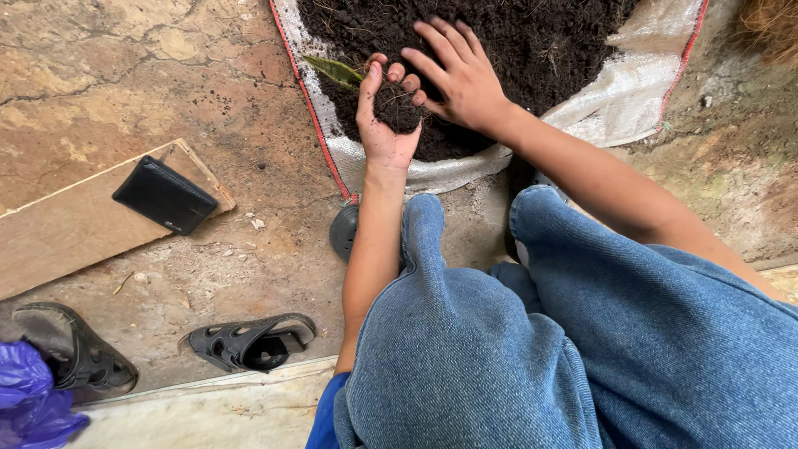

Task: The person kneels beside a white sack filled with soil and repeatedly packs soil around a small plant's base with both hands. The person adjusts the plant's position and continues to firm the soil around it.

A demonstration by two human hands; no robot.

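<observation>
A white woven sack (632, 100) lies spread on the cracked floor (166, 75), heaped with dark soil (515, 41). The person squats over it in blue jeans (499, 349). A board (75, 233) at left carries a black wallet (164, 195); two black sandals (249, 341) lie nearer. The left hand (384, 116) is cupped, cradling a clump of soil (397, 106), fingers curled around it. The right hand (457, 75) lies flat and spread, fingers loose, pressing beside the clump. A green leaf (334, 71) pokes out just left

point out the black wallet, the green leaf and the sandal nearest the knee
black wallet (165, 195), head view, middle of its flat top face
green leaf (334, 71), head view, middle of the blade lying on the soil's edge
sandal (249, 341), head view, on its front straps
</observation>
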